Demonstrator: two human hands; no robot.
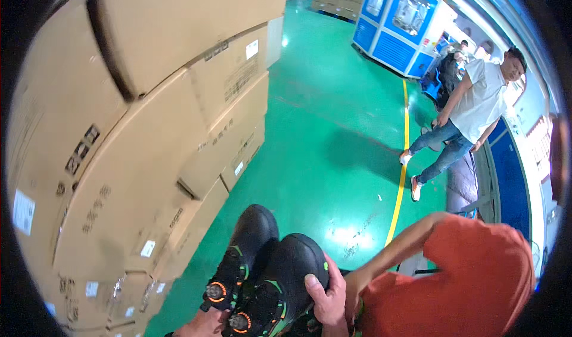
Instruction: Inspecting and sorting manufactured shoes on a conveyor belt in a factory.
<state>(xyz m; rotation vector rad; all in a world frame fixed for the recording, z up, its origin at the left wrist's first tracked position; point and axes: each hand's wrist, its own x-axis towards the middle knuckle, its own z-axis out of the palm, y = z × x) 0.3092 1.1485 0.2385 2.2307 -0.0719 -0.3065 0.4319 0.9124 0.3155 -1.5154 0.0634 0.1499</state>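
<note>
We look down at a pair of black work shoes with green trim and orange round dial fasteners (262,271), held up close at the near edge of the view, toes pointing away from us. Our right hand (326,298) is clamped on the right shoe, thumb over its upper and fingers wrapped around its side. Our left hand (205,324) shows only partly at the bottom edge, touching the underside of the left shoe; we cannot tell how its fingers are set.

A person's arm in an orange-red sleeve (476,265) lies just right of the shoes. To the left rises a tall stack of brown cardboard cartons (137,128). Beyond lies a glossy green floor (333,128) with a yellow painted line (400,188), where another person in a white shirt and jeans (462,119) walks. A blue machine cabinet (399,24) stands far right.

We judge the pair is being carried or inspected. Any next move calls for a firm two-handed hold keeping both shoes together.
</note>
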